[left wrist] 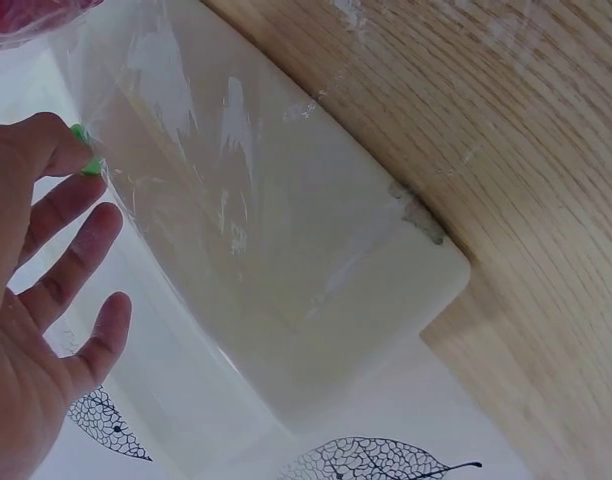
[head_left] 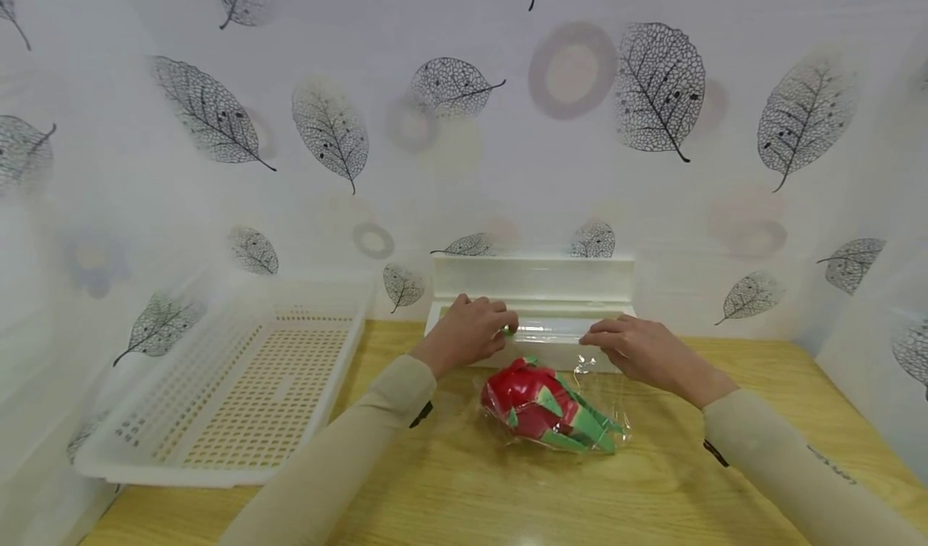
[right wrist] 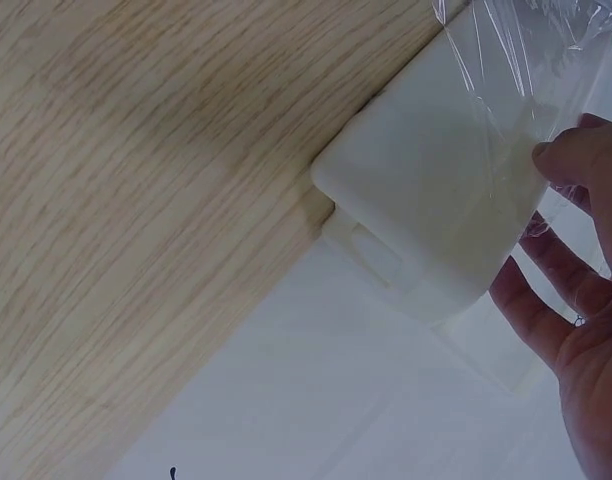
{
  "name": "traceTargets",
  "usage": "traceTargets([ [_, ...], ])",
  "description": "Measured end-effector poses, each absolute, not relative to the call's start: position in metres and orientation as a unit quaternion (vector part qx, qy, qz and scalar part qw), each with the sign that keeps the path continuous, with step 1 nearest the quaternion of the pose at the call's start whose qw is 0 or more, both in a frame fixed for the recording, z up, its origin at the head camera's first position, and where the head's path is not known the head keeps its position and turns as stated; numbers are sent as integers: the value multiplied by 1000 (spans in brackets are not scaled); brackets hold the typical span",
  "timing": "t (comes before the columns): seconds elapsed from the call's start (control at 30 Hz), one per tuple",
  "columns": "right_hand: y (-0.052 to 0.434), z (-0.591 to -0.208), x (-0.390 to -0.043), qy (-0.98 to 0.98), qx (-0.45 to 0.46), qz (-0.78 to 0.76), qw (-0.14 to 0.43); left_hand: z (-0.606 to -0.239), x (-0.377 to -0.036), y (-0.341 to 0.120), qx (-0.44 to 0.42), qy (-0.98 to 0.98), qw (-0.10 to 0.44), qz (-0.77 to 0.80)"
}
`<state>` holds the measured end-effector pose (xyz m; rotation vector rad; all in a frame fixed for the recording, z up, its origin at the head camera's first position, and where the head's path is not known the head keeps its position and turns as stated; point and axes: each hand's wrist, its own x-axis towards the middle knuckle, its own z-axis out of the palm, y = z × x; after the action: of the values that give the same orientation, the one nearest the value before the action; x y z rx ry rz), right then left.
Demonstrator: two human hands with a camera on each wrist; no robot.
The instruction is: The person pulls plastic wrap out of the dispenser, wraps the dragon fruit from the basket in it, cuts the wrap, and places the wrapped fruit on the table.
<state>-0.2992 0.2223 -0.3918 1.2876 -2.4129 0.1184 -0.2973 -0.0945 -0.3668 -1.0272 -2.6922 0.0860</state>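
Note:
A red and green dragon fruit [head_left: 532, 405] lies on the table under clear cling film [head_left: 580, 385]. Behind it stands a white cling film dispenser box [head_left: 558, 358], its lid [head_left: 532, 279] raised. My left hand [head_left: 473, 330] pinches a small green tab [left wrist: 88, 150] between thumb and index finger at the box's front edge, where film stretches past; its other fingers are spread. Toward the box's right end, my right hand [head_left: 645, 354] pinches the film between thumb and fingers, as the right wrist view shows. The film drapes from the box over the fruit.
A white perforated plastic basket [head_left: 341, 385] sits at the left of the wooden table [head_left: 464, 502]. A white sheet [head_left: 464, 175] printed with leaves hangs right behind the box and continues along both sides.

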Motion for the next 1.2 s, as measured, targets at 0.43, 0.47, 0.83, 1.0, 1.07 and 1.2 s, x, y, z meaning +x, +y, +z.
traceTargets([
  [0.43, 223, -393, -300, -861, 462, 45, 210, -372, -300, -96, -347, -926, 144, 39],
  [0.47, 223, -393, -300, -861, 462, 46, 209, -372, -300, -96, -347, -926, 145, 37],
  [0.83, 222, -392, -299, -866, 456, 44, 201, -372, -301, -97, -349, -926, 143, 26],
  [1.0, 222, -392, -299, -869, 453, 46, 194, -372, -301, -98, -350, -925, 146, 21],
  [1.07, 222, -393, -299, -870, 452, 46, 193, -373, -301, -98, -349, -926, 145, 21],
  [1.2, 222, -393, -299, -870, 451, 46, 192, -373, -300, -99, -348, -926, 144, 21],
])
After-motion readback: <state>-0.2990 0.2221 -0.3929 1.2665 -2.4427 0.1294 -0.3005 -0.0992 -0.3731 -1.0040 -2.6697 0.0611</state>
